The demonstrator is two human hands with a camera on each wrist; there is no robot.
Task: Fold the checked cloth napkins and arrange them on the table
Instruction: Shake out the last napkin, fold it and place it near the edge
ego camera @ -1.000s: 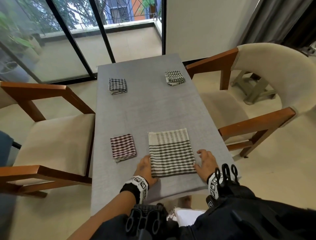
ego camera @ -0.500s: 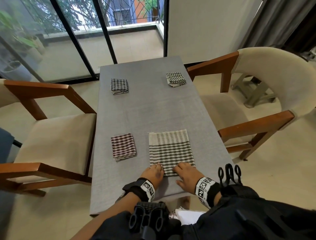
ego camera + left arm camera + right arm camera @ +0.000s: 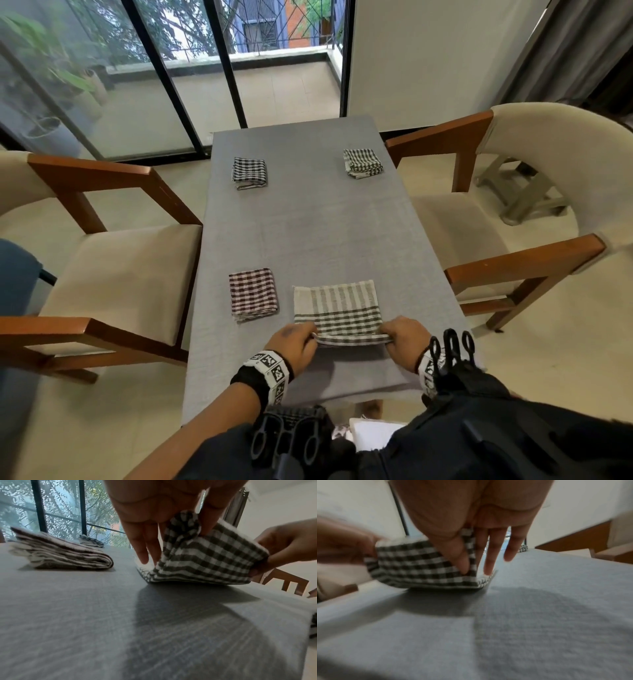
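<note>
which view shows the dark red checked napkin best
The head view: the dark red checked napkin lies whole and folded on the table. The left wrist view shows only its stacked layers side-on. The right wrist view does not show it.

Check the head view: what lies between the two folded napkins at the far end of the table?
Nothing. Between the far-left napkin and the far-right napkin the head view shows only bare grey tablecloth.

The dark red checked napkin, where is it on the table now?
In the head view the dark red checked napkin lies folded on the table's near left part, just left of the grey-green napkin that both hands hold.
</note>
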